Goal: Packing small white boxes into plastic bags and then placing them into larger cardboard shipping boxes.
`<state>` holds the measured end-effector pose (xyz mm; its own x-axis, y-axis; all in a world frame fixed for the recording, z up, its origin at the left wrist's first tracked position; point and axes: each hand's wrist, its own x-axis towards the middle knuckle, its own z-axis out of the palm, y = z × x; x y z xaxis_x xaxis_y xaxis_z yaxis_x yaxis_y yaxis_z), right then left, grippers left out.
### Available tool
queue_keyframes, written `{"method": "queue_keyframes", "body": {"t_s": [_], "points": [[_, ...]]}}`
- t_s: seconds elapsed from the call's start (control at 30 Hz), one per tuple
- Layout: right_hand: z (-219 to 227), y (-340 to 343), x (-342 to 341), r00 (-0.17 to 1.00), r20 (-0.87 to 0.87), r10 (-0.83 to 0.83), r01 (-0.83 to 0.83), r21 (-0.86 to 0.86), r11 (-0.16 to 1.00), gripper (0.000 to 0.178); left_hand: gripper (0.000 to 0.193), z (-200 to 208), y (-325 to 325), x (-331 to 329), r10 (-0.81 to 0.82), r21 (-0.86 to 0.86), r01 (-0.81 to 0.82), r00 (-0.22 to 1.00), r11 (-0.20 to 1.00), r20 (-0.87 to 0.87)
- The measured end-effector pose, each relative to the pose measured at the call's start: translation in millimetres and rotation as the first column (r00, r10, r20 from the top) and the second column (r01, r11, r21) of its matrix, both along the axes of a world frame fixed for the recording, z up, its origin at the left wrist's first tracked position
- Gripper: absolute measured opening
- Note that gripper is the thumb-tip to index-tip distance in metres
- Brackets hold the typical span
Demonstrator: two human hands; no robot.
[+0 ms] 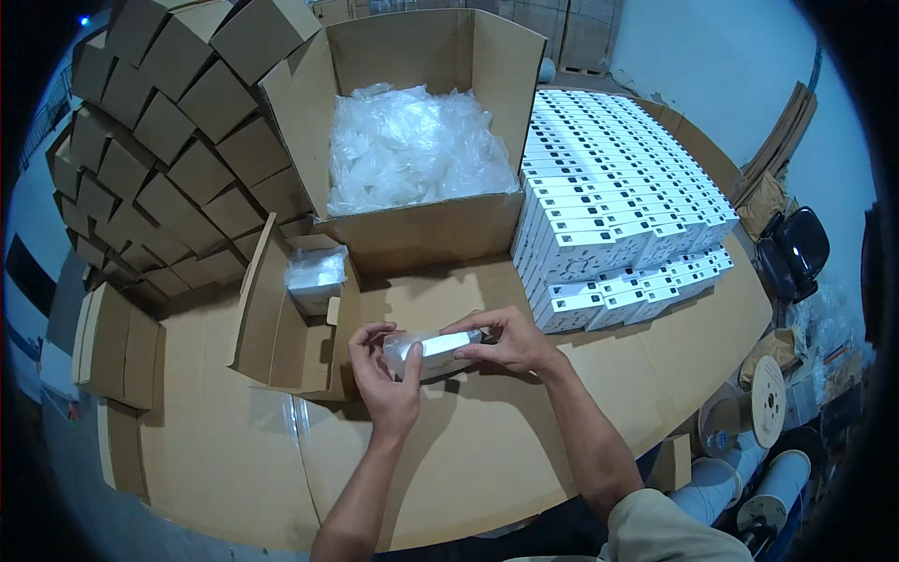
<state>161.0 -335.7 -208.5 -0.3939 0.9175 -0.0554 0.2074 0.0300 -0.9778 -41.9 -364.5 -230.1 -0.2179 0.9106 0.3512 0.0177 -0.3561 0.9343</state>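
Both hands hold a small white box above the cardboard-covered table, with a clear plastic bag around its left end. My left hand is closed on that bagged end, thumb on the near side. At the right end, my right hand pinches the box between thumb and fingers. How far the film reaches along the box I cannot tell. Just left of my hands stands an open small carton, with plastic-wrapped white boxes at its far end.
Behind my hands, a large open carton holds a heap of clear plastic bags. Stacked white boxes fill the table's right side. Many brown cartons are piled at the left. Spools and a black chair stand beyond the right edge.
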Motion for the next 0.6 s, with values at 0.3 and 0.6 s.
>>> {"method": "queue_keyframes", "body": {"t_s": [0.3,0.6], "points": [[-4,4,2,0.999,0.021,0.029,-0.032,0.193,0.981,0.031,0.046,2,-12,-10,0.280,0.523,0.183,0.675,0.832,-0.682],[-6,5,2,0.998,0.047,0.034,-0.041,0.172,0.984,0.031,0.041,-1,-1,-17,0.025,0.219,0.124,0.819,0.968,-0.573]]}}
